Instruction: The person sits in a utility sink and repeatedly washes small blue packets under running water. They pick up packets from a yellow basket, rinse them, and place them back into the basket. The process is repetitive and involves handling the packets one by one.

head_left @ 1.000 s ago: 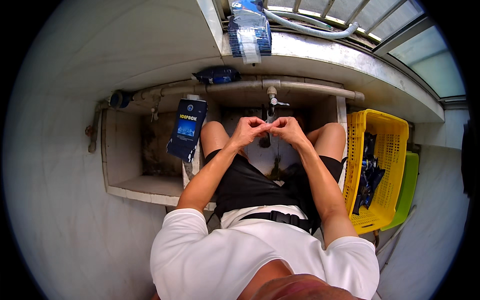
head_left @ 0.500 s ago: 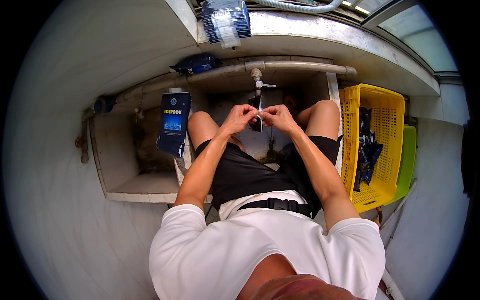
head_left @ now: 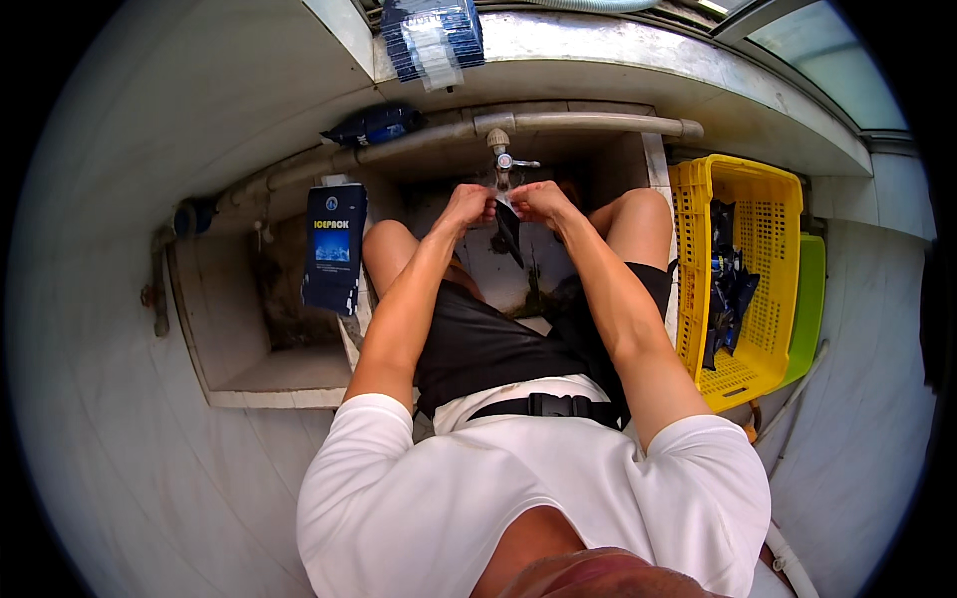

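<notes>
Just under the tap [head_left: 503, 163], my left hand [head_left: 469, 205] and my right hand [head_left: 541, 201] pinch the upper edge of a narrow dark ice pack pouch [head_left: 509, 239] from both sides. The pouch hangs down, tilted, between my knees over the sink. Its mouth is close to the spout; whether water runs into it I cannot tell. On the sink divider to my left lies a flat dark blue ice pack [head_left: 335, 249] with a picture on its front.
A yellow plastic crate [head_left: 788, 269] with several dark ice packs [head_left: 731, 289] stands at my right, a green bin [head_left: 809, 299] behind it. A strapped bundle of dark blue packs [head_left: 432, 40] rests on the ledge. Another pack [head_left: 374, 126] lies by the pipe [head_left: 588, 123]. A second basin [head_left: 289, 369] is at left.
Both hands have moved up closer to the tap, bringing the pouch's mouth beneath the spout. The pouch's lower end now tilts to the right. The view has shifted slightly.
</notes>
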The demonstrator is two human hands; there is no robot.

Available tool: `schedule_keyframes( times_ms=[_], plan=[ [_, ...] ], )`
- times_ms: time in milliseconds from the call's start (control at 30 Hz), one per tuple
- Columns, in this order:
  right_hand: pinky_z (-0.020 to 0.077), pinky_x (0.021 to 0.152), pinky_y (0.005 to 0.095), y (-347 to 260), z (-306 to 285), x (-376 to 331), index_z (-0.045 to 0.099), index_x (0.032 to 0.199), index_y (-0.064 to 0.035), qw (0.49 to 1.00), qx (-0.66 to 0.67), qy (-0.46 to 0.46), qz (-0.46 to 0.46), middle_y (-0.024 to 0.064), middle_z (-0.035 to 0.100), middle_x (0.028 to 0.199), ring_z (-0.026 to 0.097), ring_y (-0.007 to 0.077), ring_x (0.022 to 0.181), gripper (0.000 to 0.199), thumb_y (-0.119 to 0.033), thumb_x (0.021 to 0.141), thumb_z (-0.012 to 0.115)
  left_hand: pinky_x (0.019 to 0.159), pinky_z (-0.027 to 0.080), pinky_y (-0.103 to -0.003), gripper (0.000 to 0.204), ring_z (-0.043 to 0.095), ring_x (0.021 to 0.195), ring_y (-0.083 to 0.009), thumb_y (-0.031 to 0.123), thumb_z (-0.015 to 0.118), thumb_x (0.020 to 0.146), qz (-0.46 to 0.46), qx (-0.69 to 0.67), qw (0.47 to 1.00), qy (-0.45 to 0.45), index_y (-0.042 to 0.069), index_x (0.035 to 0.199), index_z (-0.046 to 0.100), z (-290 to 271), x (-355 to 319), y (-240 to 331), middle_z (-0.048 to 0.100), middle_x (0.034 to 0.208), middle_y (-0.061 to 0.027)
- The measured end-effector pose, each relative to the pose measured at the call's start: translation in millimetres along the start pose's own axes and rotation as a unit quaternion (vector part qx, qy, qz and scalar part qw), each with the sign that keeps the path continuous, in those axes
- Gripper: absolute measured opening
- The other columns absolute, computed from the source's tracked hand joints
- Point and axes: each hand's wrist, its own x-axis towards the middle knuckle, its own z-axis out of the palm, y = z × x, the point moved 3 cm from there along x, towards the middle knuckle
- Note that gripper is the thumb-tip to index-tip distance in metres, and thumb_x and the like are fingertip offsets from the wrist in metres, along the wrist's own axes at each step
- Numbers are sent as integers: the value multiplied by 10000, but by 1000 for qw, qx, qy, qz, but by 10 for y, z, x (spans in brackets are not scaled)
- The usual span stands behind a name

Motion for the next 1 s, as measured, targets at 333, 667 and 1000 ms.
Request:
schedule_keyframes(
  times_ms=[333, 667, 1000],
  plan=[
    [506, 616, 244, -250, 33, -216, 669, 940, 18, 985, -57, -12, -162, 41, 656, 780, 612, 105, 682, 136, -59, 833, 636, 519, 445, -276, 220, 555, 545, -113, 199, 588, 857, 181, 211, 954, 115, 10, 752, 630, -15, -176, 395, 587, 609, -29],
    [511, 690, 436, -161, 258, -562, 709, 873, -56, 830, -376, 231, -342, 186, 662, 759, 652, 362, 743, 259, -283, 750, 691, 432, 339, -227, 247, 455, 466, -76, 225, 625, 855, 112, -8, 993, 27, 27, 707, 614, 10, -80, 251, 549, 580, -8],
    [504, 623, 441, -309, 385, -691, 712, 797, -53, 767, -465, 198, -396, 225, 615, 689, 629, 391, 669, 189, -222, 777, 631, 1044, 300, -359, 734, 438, 1261, -376, 557, 287, 942, 241, 56, 962, 117, -80, 1186, 557, -104, 704, -252, 544, 1241, -286]
  ],
)
